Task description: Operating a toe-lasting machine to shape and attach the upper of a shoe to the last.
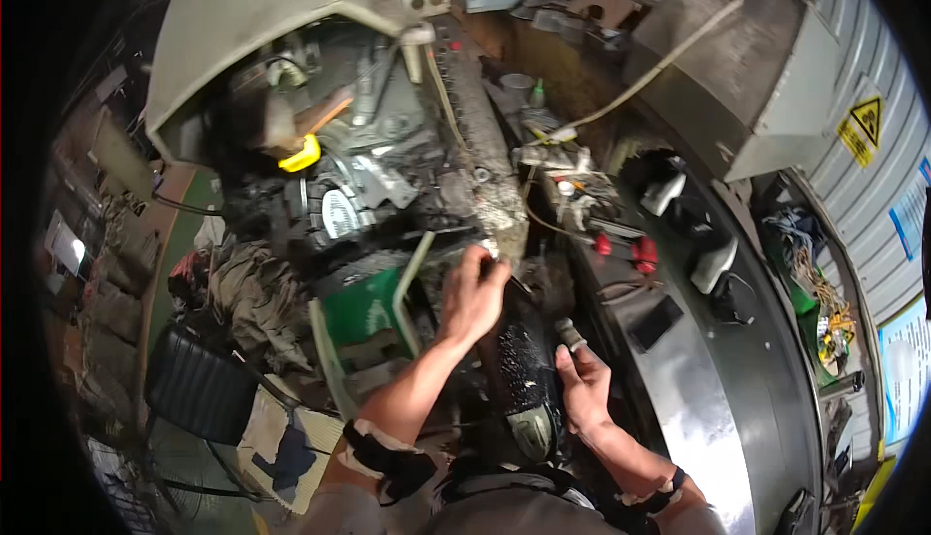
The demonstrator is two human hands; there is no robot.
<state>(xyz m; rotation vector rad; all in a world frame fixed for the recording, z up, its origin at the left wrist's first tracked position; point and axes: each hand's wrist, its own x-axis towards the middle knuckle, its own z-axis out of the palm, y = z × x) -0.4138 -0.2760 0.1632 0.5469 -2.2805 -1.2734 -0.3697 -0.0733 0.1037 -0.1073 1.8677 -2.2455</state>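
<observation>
My left hand (472,297) is closed, fingertips pinched beside the corner of a grimy machine bed (493,186). A small bright glint shows at the fingertips, but what they hold is too small to make out. Lower and to the right, my right hand (587,389) grips a short grey cylindrical piece (570,333) between thumb and fingers, its end pointing up. Between the two hands lies a dark surface with glistening specks (522,365). A pale, rounded end piece (533,435) shows at its near end.
On the right, a metal bench (722,380) carries red-handled pliers (642,256) and a flat black rectangular object (657,323). A beige machine hood (262,11) arches over metal parts and a yellow-ended tool (301,154). A green panel (361,307) stands left of my hands.
</observation>
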